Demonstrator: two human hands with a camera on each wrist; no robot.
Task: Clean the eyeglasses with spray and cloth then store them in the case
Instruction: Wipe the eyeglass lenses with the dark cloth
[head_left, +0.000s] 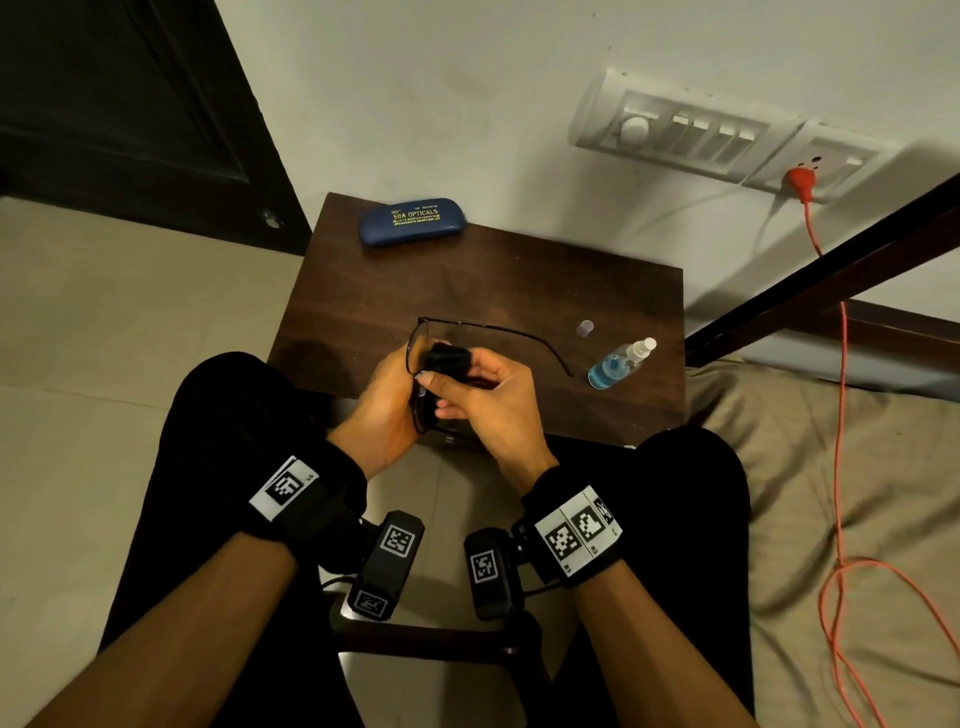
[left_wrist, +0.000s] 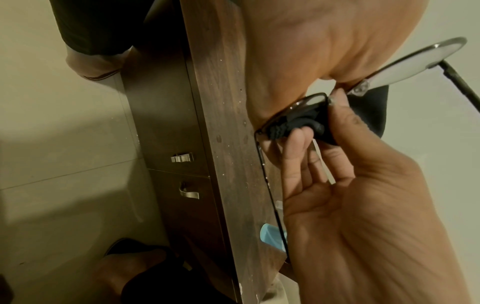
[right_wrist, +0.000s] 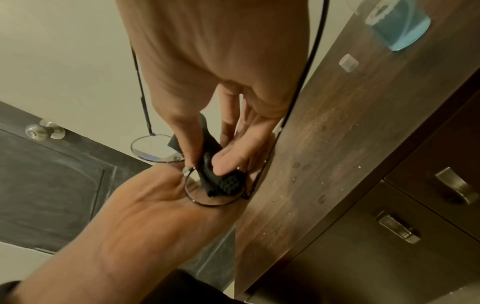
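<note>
Thin black-framed eyeglasses (head_left: 423, 338) are held over the near edge of the dark wooden table (head_left: 363, 291). My left hand (head_left: 395, 384) grips the frame by the nearer lens, which lies against its palm (right_wrist: 155, 205). My right hand (head_left: 467, 387) pinches a folded black cloth (head_left: 449, 361) between thumb and fingers and presses it on that lens (right_wrist: 223, 181). The other lens (right_wrist: 153, 148) sticks out bare. One temple arm points right toward the spray bottle (head_left: 621, 361), which lies on its side with blue liquid in it. The shut blue case (head_left: 413, 221) sits at the table's far left.
The bottle's small clear cap (head_left: 585, 328) stands beside it. Drawers with metal handles (left_wrist: 185, 158) are under the tabletop. A dark door (head_left: 130, 104) is at the left, a bed (head_left: 831, 467) with an orange cable (head_left: 841, 364) at the right.
</note>
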